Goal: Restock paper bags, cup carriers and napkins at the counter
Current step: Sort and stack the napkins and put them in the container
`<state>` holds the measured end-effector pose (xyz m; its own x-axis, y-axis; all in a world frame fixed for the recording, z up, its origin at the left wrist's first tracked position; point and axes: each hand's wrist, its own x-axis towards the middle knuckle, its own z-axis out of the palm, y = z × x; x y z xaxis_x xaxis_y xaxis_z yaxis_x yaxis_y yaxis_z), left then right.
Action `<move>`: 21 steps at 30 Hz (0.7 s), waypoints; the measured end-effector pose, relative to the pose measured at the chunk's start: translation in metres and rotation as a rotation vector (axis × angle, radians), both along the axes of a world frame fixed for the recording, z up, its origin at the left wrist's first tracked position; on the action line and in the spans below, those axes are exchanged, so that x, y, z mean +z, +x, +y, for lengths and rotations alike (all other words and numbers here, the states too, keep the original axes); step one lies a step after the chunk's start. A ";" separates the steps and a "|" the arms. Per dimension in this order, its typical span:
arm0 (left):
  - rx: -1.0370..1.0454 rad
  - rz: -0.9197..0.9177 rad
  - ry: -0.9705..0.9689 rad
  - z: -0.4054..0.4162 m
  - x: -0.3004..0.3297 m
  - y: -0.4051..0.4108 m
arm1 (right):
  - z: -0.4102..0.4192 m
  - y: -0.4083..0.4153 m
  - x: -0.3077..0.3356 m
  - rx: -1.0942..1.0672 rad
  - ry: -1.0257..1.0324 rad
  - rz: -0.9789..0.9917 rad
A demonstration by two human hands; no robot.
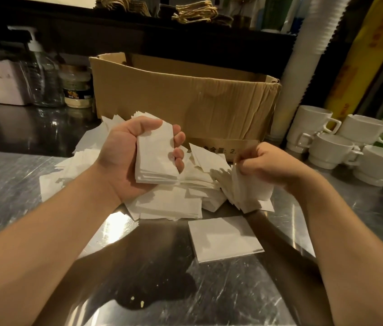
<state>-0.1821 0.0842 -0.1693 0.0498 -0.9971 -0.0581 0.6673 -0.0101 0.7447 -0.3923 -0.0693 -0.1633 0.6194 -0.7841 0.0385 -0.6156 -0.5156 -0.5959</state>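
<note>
The person is gathering loose napkins into one neat bundle, and to do this step well I think it is better to take only a few at one time, turn them the same way, and knock the edges even before adding them. The left hand is half closed, palm up, its fingers and thumb curled around a folded stack of napkins, lifted a little above the desk. The right hand is curled and pinches the top of some napkins that fan downward; it is blurred, so the exact grip I cannot tell. Between and under both hands lies the loose pile, and one single napkin lies nearer to the person. Behind the hands stands an open cardboard box.
</note>
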 end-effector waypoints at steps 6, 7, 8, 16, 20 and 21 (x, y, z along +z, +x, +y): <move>0.000 0.002 0.015 0.000 0.000 0.000 | -0.005 -0.007 -0.001 -0.045 0.016 0.180; -0.004 0.004 0.017 0.000 0.000 0.000 | -0.005 -0.007 -0.001 -0.038 0.022 0.199; -0.008 0.004 0.019 0.000 0.000 0.000 | -0.004 -0.008 0.000 -0.034 0.031 0.200; -0.006 -0.016 0.035 -0.002 -0.002 0.000 | 0.001 -0.018 0.012 0.093 0.115 0.130; 0.004 -0.018 0.055 -0.003 -0.002 0.000 | 0.000 -0.009 0.002 0.104 -0.005 0.287; 0.008 -0.019 0.060 -0.003 -0.002 0.000 | 0.000 -0.007 0.000 0.096 -0.036 0.306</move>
<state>-0.1820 0.0810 -0.1715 0.0592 -0.9914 -0.1166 0.6533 -0.0498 0.7554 -0.3994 -0.0693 -0.1629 0.6779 -0.7228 -0.1345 -0.7107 -0.5974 -0.3714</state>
